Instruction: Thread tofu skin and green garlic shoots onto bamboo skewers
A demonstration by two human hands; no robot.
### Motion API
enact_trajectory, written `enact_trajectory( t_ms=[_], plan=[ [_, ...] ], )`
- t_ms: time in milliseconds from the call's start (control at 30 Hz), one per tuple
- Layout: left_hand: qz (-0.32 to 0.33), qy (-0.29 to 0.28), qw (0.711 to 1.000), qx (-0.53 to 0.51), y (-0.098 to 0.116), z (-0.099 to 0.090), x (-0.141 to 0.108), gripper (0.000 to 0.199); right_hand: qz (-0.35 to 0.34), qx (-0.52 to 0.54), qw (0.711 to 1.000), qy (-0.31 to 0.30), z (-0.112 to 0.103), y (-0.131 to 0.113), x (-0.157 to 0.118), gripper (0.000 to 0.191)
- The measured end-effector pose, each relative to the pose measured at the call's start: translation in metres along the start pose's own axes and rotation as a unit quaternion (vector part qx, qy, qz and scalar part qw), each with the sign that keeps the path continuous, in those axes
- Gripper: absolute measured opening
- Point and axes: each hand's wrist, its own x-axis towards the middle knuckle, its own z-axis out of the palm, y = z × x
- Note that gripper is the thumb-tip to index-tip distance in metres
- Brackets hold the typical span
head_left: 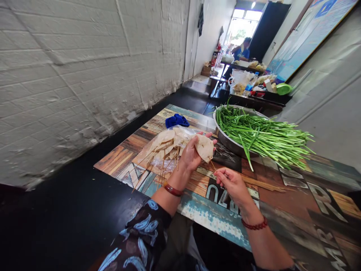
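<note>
Patchwork-patterned tabletop point(278, 207), pale flat piece point(205, 148) lying across the open left hand point(191, 156), its stick point(213, 165) pinched in the right hand point(231, 183)

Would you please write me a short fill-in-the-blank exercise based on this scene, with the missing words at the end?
1. The right hand pinches the stick of a pale piece, which the ____ hand holds.
2. The small cloth on the table is ____ in colour.
3. The stalks piled in the metal bowl are ____ in colour.
4. As pictured, the bowl stands to the ____ of the plastic bag with more pieces.

Missing words: left; blue; green; right.
</note>
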Motion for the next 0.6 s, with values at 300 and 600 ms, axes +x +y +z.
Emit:
enact_trajectory(
  t_ms=[300,600],
  plan=[
    [-0.001,-0.001,1.0,0.013,-0.0008,0.0034,-0.0001,0.013,0.022,0.032,0.999,-0.005,0.0026,-0.0019,-0.001,0.05],
    [0.003,-0.004,0.999,0.037,-0.0023,0.0026,0.0001,0.011,0.011,0.005,1.0,0.004,0.0037,0.0014,0.0014,0.052]
  ],
)
